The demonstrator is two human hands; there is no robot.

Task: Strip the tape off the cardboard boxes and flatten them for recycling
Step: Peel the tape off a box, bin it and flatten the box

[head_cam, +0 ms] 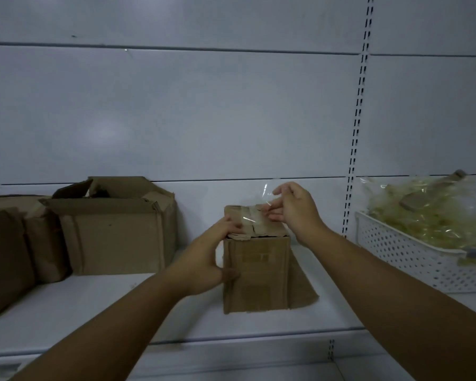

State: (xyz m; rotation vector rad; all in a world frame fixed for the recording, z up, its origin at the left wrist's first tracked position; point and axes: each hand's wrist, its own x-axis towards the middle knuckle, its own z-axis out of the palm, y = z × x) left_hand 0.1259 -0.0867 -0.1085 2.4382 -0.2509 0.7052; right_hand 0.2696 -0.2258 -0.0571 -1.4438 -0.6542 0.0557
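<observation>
A small brown cardboard box (256, 273) stands upright on the white shelf (94, 306), its top flaps closed. My left hand (204, 259) grips its upper left corner, thumb on the front face and fingers over the top edge. My right hand (291, 207) pinches a strip of clear tape (261, 200) that rises off the box top, one end still stuck near the top's middle.
Larger cardboard boxes (113, 229) with loose flaps stand at the left, another dark one (3, 254) at the far left. A white perforated basket (412, 257) heaped with crumpled clear tape sits at the right. A white panel wall backs the shelf.
</observation>
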